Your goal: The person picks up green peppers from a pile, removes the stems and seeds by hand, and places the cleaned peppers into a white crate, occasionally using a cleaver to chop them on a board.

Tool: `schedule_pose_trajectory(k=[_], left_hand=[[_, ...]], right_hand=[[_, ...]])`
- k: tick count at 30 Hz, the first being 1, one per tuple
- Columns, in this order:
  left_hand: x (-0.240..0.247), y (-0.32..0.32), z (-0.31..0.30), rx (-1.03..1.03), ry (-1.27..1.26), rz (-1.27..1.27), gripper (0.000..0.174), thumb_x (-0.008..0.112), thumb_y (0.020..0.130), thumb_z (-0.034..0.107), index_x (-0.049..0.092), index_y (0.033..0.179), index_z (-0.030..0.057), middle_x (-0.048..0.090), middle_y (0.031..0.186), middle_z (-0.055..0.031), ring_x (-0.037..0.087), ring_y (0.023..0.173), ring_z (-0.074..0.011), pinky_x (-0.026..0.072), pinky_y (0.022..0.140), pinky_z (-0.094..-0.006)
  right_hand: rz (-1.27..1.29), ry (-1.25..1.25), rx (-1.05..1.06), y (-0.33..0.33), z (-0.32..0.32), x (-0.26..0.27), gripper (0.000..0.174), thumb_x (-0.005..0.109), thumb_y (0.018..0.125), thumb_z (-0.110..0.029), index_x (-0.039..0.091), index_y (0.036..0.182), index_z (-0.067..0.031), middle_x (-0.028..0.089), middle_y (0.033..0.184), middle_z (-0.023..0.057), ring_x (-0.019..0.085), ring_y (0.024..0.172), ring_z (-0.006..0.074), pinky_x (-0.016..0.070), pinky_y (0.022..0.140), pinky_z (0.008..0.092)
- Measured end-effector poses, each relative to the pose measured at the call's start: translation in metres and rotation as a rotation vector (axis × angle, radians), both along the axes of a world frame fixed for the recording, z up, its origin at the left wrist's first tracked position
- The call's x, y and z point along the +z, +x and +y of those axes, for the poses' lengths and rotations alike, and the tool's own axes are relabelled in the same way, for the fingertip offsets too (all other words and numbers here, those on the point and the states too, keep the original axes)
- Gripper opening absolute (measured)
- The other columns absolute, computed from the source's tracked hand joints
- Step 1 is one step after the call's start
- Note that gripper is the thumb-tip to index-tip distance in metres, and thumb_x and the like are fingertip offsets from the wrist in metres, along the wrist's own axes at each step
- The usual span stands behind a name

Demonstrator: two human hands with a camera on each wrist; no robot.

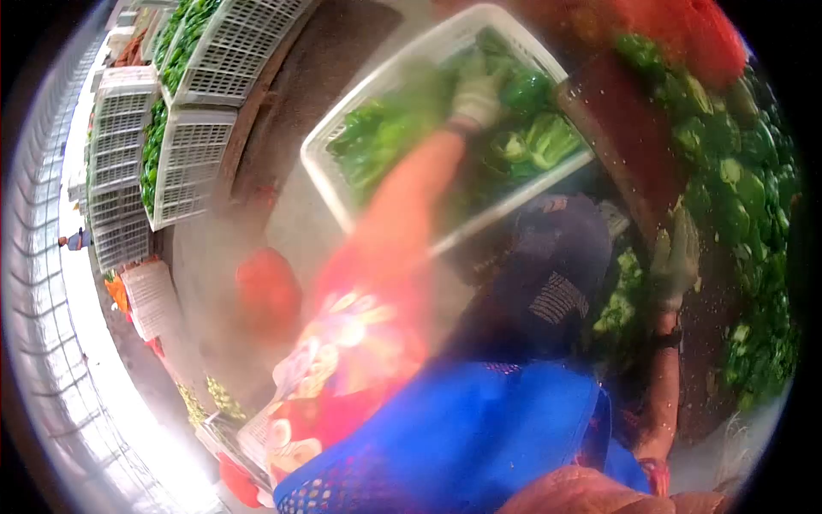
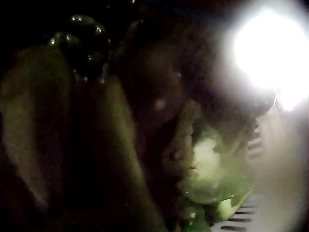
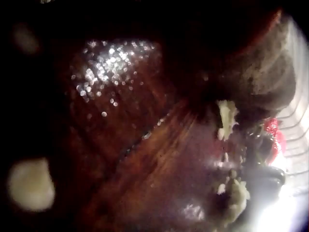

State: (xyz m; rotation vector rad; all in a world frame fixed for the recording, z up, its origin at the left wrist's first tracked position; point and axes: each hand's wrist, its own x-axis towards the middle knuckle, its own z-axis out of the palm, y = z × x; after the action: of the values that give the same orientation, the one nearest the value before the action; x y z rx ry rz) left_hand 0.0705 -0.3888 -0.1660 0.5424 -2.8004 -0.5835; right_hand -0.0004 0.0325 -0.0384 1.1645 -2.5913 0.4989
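Observation:
In the head view my left hand (image 1: 477,96), in a pale glove, reaches into a white crate (image 1: 330,184) and lies over green peppers (image 1: 548,141), its fingers extended and blurred. The left wrist view is dark, with pale cut or broken pepper flesh (image 2: 207,159) near crate slats. My right hand (image 1: 676,248), also gloved, hangs over a wet brown board (image 1: 616,128) beside the pepper pile (image 1: 749,206); its fingers look straight and hold nothing visible. Whitish scraps (image 3: 236,198) lie on the wet brown surface (image 3: 149,174) in the right wrist view.
Stacked white crates (image 1: 201,158) of green peppers stand at the left. A blurred red object (image 1: 267,287) is on the floor. Red material (image 1: 685,34) lies at the upper right. A dark-clothed leg (image 1: 548,274) is between the arms, and a distant person (image 1: 75,241) is at the far left.

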Motion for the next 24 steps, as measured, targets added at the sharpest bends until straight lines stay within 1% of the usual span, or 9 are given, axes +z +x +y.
schedule_pose_trajectory(k=[5,8,11,13,14,17,18,22,24], left_hand=[[0.041,-0.002,0.007,0.116,-0.096,-0.252,0.072,0.073,0.074,0.033,0.046,0.14,0.0254,0.021,0.153,-0.0246,0.033,0.135,-0.0446,0.0335,0.11,-0.047],[0.097,0.039,0.008,-0.025,0.093,-0.44,0.055,0.067,0.081,0.032,0.052,0.132,0.0193,0.036,0.144,-0.0212,0.047,0.124,-0.0397,0.0405,0.103,-0.0462],[0.079,0.092,-0.04,-0.101,-0.043,-0.179,0.065,0.068,0.082,0.04,0.048,0.14,0.0171,0.039,0.144,-0.0194,0.048,0.124,-0.0381,0.0395,0.106,-0.043],[0.086,0.137,-0.045,0.129,0.022,-0.184,0.061,0.064,0.083,0.047,0.054,0.134,0.015,0.046,0.137,-0.0194,0.046,0.125,-0.0382,0.0372,0.107,-0.0442],[0.084,0.153,-0.04,0.195,-0.139,-0.236,0.061,0.062,0.084,0.05,0.055,0.131,0.012,0.045,0.138,-0.0197,0.043,0.127,-0.038,0.0347,0.108,-0.0457],[0.094,0.192,-0.011,0.252,0.057,-0.333,0.06,0.061,0.084,0.049,0.056,0.13,0.0102,0.046,0.135,-0.0208,0.042,0.126,-0.0377,0.0364,0.105,-0.0472],[0.07,0.205,-0.006,0.274,-0.07,-0.18,0.052,0.062,0.084,0.045,0.061,0.121,0.0085,0.048,0.131,-0.0217,0.044,0.121,-0.0377,0.0383,0.1,-0.0466],[0.063,0.245,0.006,0.133,-0.054,-0.392,0.039,0.063,0.081,0.034,0.067,0.107,0.0052,0.05,0.126,-0.023,0.043,0.117,-0.0403,0.038,0.098,-0.0505],[0.066,0.258,0.019,0.084,-0.124,-0.334,0.042,0.062,0.083,0.038,0.065,0.113,0.0089,0.048,0.129,-0.0222,0.041,0.122,-0.04,0.0369,0.101,-0.0508]], right_hand=[[0.003,-0.047,-0.005,0.005,-0.004,0.006,0.037,0.056,0.093,-0.015,0.057,0.129,-0.0044,0.059,0.128,0.016,0.057,0.117,0.033,0.0448,0.1,0.0403],[0.03,-0.032,0.042,0.003,0.003,-0.005,0.037,0.056,0.094,-0.016,0.058,0.129,-0.0048,0.06,0.128,0.0145,0.057,0.116,0.0317,0.0451,0.099,0.0394],[0.03,-0.044,-0.004,0.001,0.0,-0.006,0.037,0.056,0.094,-0.017,0.057,0.13,-0.0064,0.06,0.128,0.0133,0.057,0.117,0.031,0.0454,0.099,0.0385],[0.075,-0.029,-0.02,0.002,0.0,-0.005,0.034,0.058,0.093,-0.015,0.059,0.127,-0.0121,0.061,0.128,0.0066,0.057,0.119,0.027,0.0478,0.099,0.0383],[0.069,-0.025,-0.014,0.002,0.001,-0.006,0.034,0.058,0.093,-0.015,0.059,0.127,-0.0121,0.061,0.128,0.0066,0.057,0.119,0.027,0.0478,0.099,0.0383],[0.059,-0.02,0.034,0.0,0.003,-0.011,0.036,0.055,0.095,-0.018,0.058,0.13,-0.0091,0.06,0.128,0.0123,0.057,0.118,0.0301,0.0459,0.098,0.0382],[0.075,0.021,-0.011,0.0,0.004,-0.013,0.035,0.055,0.095,-0.018,0.058,0.129,-0.0088,0.06,0.128,0.0116,0.057,0.118,0.0293,0.0459,0.098,0.038],[0.122,-0.004,0.01,-0.011,0.009,-0.02,0.035,0.058,0.095,-0.019,0.059,0.129,-0.0108,0.062,0.127,0.008,0.058,0.117,0.0257,0.0484,0.097,0.0366],[0.129,-0.01,-0.008,-0.008,0.009,-0.019,0.036,0.06,0.094,-0.021,0.059,0.13,-0.015,0.062,0.128,0.0067,0.059,0.117,0.0241,0.0505,0.095,0.0355]])
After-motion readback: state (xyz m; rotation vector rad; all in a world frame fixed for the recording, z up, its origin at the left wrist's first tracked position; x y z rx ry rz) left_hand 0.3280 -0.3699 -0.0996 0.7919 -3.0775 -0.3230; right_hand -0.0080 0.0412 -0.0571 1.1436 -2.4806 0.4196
